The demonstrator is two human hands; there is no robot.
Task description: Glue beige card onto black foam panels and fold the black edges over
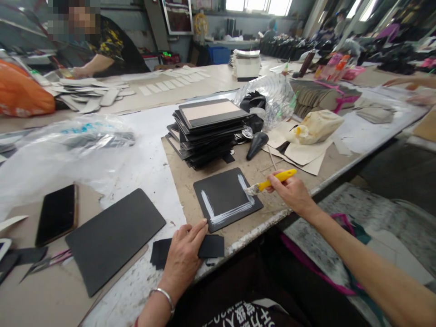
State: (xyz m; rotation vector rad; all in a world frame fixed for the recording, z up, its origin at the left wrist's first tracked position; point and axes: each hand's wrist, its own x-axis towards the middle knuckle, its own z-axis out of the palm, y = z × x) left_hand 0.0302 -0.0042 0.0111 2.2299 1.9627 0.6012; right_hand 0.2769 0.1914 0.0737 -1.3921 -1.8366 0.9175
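My right hand (pixel 291 190) is closed around a yellow-handled brush (pixel 270 182), whose bristles touch the right edge of a black square panel (pixel 226 196) on a brown board. White glue streaks run along the panel's left, bottom and right edges. My left hand (pixel 184 256) lies flat with fingers stretched out on a small stack of black cards (pixel 211 246) at the table's front edge, fingertips near the panel's lower left corner.
A stack of black framed panels (pixel 207 129) stands behind the glued panel. A larger black sheet (pixel 114 236), a phone (pixel 57 213) and scissors (pixel 44 263) lie at the left. Plastic bags (pixel 269 97) and a black glue nozzle (pixel 256 144) sit right. Another person (pixel 98 45) works far left.
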